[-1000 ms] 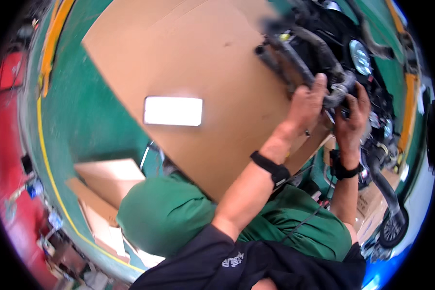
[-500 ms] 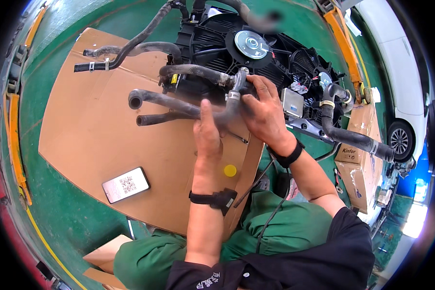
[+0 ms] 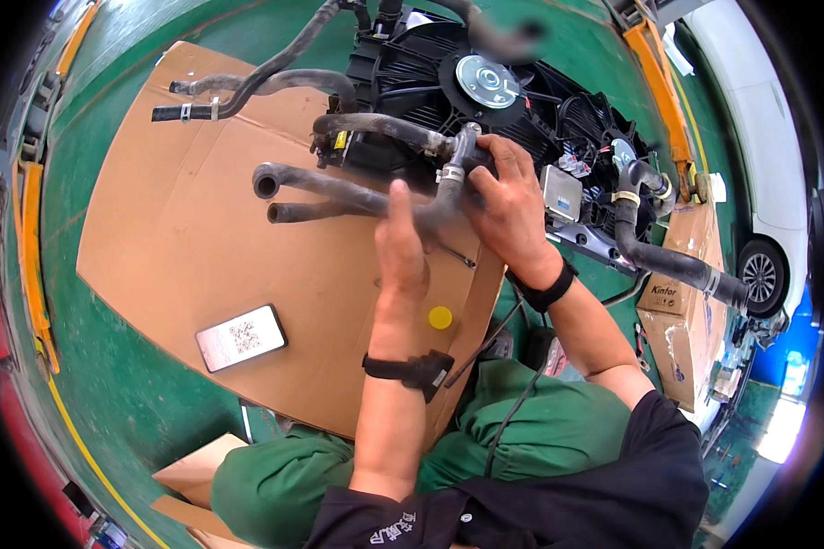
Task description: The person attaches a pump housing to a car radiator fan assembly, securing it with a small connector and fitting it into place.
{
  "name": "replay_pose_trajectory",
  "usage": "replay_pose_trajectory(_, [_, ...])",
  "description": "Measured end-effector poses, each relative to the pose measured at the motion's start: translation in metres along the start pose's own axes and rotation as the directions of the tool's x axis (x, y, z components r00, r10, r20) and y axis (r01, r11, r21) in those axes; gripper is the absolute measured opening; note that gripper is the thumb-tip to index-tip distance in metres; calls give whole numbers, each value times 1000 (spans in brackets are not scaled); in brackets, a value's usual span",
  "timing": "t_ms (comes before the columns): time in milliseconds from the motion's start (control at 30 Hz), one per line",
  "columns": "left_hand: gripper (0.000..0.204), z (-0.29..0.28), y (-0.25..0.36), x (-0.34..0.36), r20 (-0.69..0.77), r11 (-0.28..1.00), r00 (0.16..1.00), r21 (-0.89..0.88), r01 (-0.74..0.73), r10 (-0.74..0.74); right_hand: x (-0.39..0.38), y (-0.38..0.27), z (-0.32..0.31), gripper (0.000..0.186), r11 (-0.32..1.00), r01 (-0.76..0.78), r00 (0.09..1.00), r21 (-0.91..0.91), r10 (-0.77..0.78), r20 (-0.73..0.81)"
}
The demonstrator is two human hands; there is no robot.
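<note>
A branched black rubber hose with a metal clamp at its joint runs in front of a radiator fan assembly. My left hand is around its middle, thumb pointing up across the hose; the other fingers are mostly hidden beneath it. At the joint end my right hand is closed on the same hose, fingers bent over the top near the metal-clamped fitting. Two open hose ends stick out to the left. Just below my hands a thin dark rod shows in part.
Under the hose lies a large cardboard sheet bearing a phone and a yellow round cap. More hoses jut over its far side. At right are a bent hose, a cardboard box, an orange lift arm and a white car.
The whole view has shifted slightly, with the scene a little farther right and up. Both hands keep the same hold on the hose.
</note>
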State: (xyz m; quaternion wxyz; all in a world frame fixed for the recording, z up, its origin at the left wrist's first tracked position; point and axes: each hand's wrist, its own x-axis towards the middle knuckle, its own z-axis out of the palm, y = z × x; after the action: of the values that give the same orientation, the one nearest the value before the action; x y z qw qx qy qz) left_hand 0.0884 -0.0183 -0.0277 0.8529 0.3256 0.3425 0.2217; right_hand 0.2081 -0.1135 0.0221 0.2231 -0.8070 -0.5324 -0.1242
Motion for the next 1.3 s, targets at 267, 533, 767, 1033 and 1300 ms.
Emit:
replay_pose_trajectory(267, [44,-1,-2,2,21,994,1000,-107,24,-22,2,9,2,25,998,31,999,-52,-32,-18])
replay_pose_trajectory(533, [42,-10,-7,8,203,994,978,-109,-31,53,-1,11,-7,24,1000,14,1000,14,-14,10])
replay_pose_trajectory(767, [41,-10,-4,9,124,994,992,-105,35,-22,-4,13,1,23,997,39,997,73,-34,-63])
replay_pose_trajectory(1033, [33,-37,5,9,376,998,926,-67,5,21,-4,13,5,27,999,33,999,5,-32,-30])
replay_pose_trajectory(1300, [33,-45,-2,14,187,984,981,162,-79,48,-2,14,-3,24,999,33,999,-22,-34,-13])
